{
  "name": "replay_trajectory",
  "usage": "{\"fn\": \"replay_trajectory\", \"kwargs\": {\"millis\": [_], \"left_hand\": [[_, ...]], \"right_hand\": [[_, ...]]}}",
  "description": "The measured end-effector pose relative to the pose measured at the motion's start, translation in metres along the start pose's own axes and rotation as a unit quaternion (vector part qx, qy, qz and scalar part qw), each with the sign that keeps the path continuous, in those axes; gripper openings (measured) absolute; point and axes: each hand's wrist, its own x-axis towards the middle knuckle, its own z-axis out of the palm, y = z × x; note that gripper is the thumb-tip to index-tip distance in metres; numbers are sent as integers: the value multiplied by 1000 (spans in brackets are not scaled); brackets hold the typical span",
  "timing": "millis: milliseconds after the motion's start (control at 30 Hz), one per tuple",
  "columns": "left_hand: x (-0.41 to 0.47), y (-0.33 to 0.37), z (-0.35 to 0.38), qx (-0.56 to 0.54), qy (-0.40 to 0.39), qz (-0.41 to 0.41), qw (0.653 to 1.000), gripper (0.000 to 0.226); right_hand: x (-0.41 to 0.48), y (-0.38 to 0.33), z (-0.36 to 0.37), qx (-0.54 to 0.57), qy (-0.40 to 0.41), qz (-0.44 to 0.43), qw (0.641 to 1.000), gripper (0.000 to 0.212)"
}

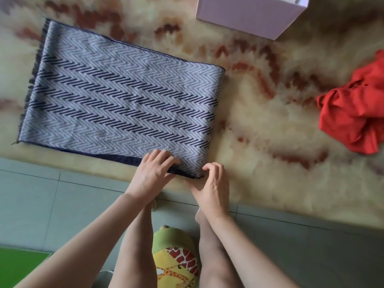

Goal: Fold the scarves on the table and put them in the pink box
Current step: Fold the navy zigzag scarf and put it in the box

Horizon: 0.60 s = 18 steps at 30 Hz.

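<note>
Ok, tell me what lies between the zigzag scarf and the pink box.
Nothing visible does. Only bare rug separates the zigzag scarf from the pink box; the red scarf lies off to the right, clear of that path.

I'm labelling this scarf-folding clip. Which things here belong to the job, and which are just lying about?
Part of the job: zigzag scarf, red scarf, pink box.

Just lying about: fluffy rug underneath, green mat, giraffe-print item, grey floor tiles.
</note>
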Motion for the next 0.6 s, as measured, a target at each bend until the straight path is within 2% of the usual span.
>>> {"fn": "replay_trajectory", "kwargs": {"millis": [133, 267, 500, 600], "left_hand": [[13, 5, 4, -7, 7, -5, 1000, 33], [14, 6, 5, 9, -34, 13, 999, 34], [14, 5, 4, 7, -40, 26, 999, 29], [15, 4, 4, 8, -38, 32, 999, 25]], "right_hand": [[2, -12, 9, 11, 37, 5, 999, 42], [6, -9, 10, 17, 20, -15, 1000, 33], [10, 7, 4, -52, -19, -74, 996, 38], [11, 6, 4, -37, 3, -91, 995, 22]]}}
